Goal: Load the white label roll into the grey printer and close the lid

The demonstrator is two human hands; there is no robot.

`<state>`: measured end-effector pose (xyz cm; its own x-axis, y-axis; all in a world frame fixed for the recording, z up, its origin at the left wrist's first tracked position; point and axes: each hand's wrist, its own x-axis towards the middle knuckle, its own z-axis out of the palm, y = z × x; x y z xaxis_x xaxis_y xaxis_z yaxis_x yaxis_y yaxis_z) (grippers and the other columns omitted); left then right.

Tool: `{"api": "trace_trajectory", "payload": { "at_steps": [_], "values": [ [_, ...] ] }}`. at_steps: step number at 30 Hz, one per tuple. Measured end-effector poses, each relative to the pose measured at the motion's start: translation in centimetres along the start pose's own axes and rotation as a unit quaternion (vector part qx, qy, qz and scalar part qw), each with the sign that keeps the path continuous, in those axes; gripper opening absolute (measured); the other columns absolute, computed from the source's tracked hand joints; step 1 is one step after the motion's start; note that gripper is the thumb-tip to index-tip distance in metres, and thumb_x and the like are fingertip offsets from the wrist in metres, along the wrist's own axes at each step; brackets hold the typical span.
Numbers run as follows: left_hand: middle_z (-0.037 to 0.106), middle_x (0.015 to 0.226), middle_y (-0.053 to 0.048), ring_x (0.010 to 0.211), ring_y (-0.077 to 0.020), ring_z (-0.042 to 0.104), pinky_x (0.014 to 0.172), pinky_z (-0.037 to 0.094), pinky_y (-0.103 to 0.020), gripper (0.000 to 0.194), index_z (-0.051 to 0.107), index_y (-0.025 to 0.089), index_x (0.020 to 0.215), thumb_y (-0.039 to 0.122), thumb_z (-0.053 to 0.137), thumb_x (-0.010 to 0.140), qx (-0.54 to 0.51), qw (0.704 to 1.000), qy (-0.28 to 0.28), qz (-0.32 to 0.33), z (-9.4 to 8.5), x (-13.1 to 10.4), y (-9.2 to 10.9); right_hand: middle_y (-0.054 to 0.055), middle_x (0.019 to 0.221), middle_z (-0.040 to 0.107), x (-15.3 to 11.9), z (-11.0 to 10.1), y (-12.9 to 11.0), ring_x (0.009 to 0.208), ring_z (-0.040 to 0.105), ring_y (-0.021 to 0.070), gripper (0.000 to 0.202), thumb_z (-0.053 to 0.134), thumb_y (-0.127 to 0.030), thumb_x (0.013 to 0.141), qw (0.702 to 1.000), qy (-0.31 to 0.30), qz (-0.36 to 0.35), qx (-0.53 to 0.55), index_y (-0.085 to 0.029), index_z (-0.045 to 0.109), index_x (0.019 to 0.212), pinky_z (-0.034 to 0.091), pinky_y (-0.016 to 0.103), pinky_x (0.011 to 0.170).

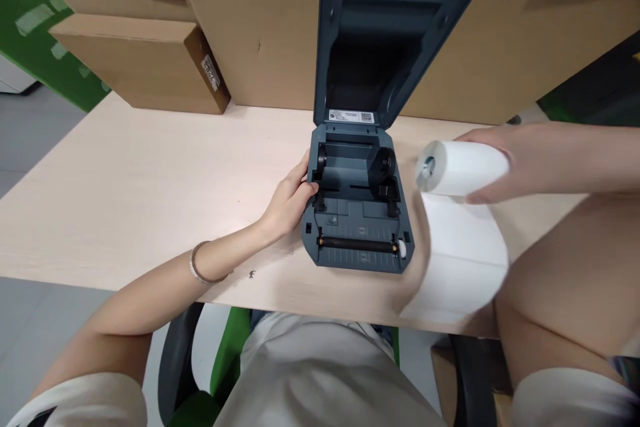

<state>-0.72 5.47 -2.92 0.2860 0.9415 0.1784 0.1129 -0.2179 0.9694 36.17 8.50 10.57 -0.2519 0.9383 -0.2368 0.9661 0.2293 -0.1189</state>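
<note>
- Looks like a packing or shipping office, maybe a small stockroom.
- Plain cardboard boxes (pixel 145 60) are stacked along the back of the pale wood tabletop (pixel 125 193), one with a small label stuck on its side.
- A label printer (pixel 357 213) sits open on the tabletop, with a white paper roll (pixel 463 168) right beside it.
- Grey floor with a green strip (pixel 45 33), plus a green-and-black office chair (pixel 220 360) at the tabletop.

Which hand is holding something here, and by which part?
The right hand holds a white paper roll by its far end, a loose sheet hanging down. The left hand only rests on the open printer's left side.
</note>
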Motion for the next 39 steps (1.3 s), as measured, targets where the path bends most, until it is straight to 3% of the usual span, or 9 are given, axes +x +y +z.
{"api": "trace_trajectory", "payload": {
  "at_steps": [3, 8, 12, 26, 29, 31, 33, 36, 39],
  "values": [
    [0.049, 0.174, 0.000, 0.166, -0.0322, 0.038, 0.139, 0.029, -0.051, 0.074, 0.053, 0.025, 0.162, 0.024, 0.052, 0.088, -0.005, 1.000, -0.002, 0.004, 0.0, 0.0, -0.1, 0.006, 0.115, 0.081, -1.7, -0.4, -0.8, 0.095, 0.076, 0.0344, 0.072, 0.090, -0.063, 0.058, 0.998, -0.025, -0.064, 0.009, -0.036, 0.072, 0.122, 0.060, 0.048, 0.077],
    [0.050, 0.173, 0.000, 0.164, -0.0321, 0.040, 0.138, 0.029, -0.050, 0.075, 0.051, 0.026, 0.163, 0.024, 0.053, 0.088, -0.015, 1.000, -0.003, 0.007, 0.1, 0.0, -0.4, 0.004, 0.120, 0.076, -0.5, 0.5, -7.4, 0.103, 0.076, 0.0361, 0.064, 0.085, -0.065, 0.067, 0.979, 0.065, -0.179, 0.070, -0.031, 0.071, 0.120, 0.062, 0.056, 0.095],
    [0.055, 0.169, -0.005, 0.157, -0.0351, 0.049, 0.131, 0.039, -0.051, 0.079, 0.044, 0.022, 0.167, 0.026, 0.054, 0.088, -0.009, 1.000, -0.004, -0.010, 0.0, -0.1, -0.2, 0.006, 0.124, 0.075, 1.9, 2.4, -11.4, 0.120, 0.071, 0.0368, 0.060, 0.077, -0.053, 0.075, 0.949, 0.155, -0.256, 0.101, -0.026, 0.068, 0.128, 0.025, 0.070, 0.134],
    [0.057, 0.167, -0.005, 0.152, -0.0346, 0.052, 0.128, 0.041, -0.049, 0.075, 0.049, 0.023, 0.164, 0.029, 0.051, 0.090, 0.007, 1.000, -0.010, -0.006, 0.1, -0.2, 0.1, 0.011, 0.111, 0.079, 6.2, 7.6, -12.2, 0.109, 0.074, 0.0350, 0.060, 0.077, -0.045, 0.079, 0.955, 0.187, -0.220, -0.065, -0.016, 0.072, 0.132, 0.024, 0.068, 0.135],
    [0.051, 0.172, -0.005, 0.156, -0.0347, 0.048, 0.130, 0.039, -0.049, 0.076, 0.046, 0.022, 0.166, 0.029, 0.052, 0.090, 0.007, 1.000, -0.013, -0.010, 0.1, -0.2, 0.1, 0.014, 0.132, 0.075, 4.6, 6.9, -13.0, 0.125, 0.070, 0.0358, 0.057, 0.065, -0.048, 0.096, 0.945, 0.221, -0.231, -0.066, -0.016, 0.067, 0.142, 0.025, 0.069, 0.134],
    [0.050, 0.173, -0.004, 0.158, -0.0347, 0.046, 0.131, 0.038, -0.049, 0.076, 0.045, 0.022, 0.167, 0.030, 0.052, 0.091, 0.007, 1.000, -0.014, -0.010, 0.1, -0.2, 0.0, 0.015, 0.139, 0.072, 2.3, 6.1, -14.2, 0.129, 0.069, 0.0366, 0.050, 0.053, -0.046, 0.104, 0.943, 0.227, -0.233, -0.065, -0.017, 0.068, 0.142, 0.039, 0.068, 0.127],
    [0.052, 0.171, -0.003, 0.157, -0.0335, 0.048, 0.132, 0.038, -0.048, 0.076, 0.044, 0.024, 0.167, 0.030, 0.052, 0.092, 0.005, 1.000, -0.012, -0.005, 0.0, -0.2, 0.0, 0.018, 0.139, 0.073, -0.6, 5.6, -15.6, 0.122, 0.073, 0.0380, 0.049, 0.045, -0.044, 0.108, 0.946, 0.211, -0.239, -0.063, -0.015, 0.071, 0.139, 0.058, 0.061, 0.106],
    [0.054, 0.170, -0.001, 0.158, -0.0321, 0.048, 0.133, 0.037, -0.046, 0.074, 0.046, 0.026, 0.166, 0.028, 0.051, 0.093, -0.001, 1.000, -0.013, 0.015, 0.0, -0.2, -0.1, 0.022, 0.140, 0.073, -4.7, 6.5, -17.4, 0.113, 0.077, 0.0386, 0.054, 0.044, -0.048, 0.109, 0.941, 0.185, -0.277, -0.062, -0.012, 0.073, 0.138, 0.067, 0.053, 0.081],
    [0.051, 0.172, -0.002, 0.162, -0.0327, 0.043, 0.136, 0.033, -0.046, 0.075, 0.045, 0.024, 0.166, 0.026, 0.052, 0.092, 0.004, 0.999, -0.017, 0.028, 0.0, -0.1, 0.1, 0.024, 0.146, 0.070, -7.3, 8.8, -18.5, 0.129, 0.072, 0.0404, 0.062, 0.049, -0.055, 0.106, 0.934, 0.202, -0.286, -0.074, -0.009, 0.072, 0.142, 0.068, 0.056, 0.095]
  ]
}}
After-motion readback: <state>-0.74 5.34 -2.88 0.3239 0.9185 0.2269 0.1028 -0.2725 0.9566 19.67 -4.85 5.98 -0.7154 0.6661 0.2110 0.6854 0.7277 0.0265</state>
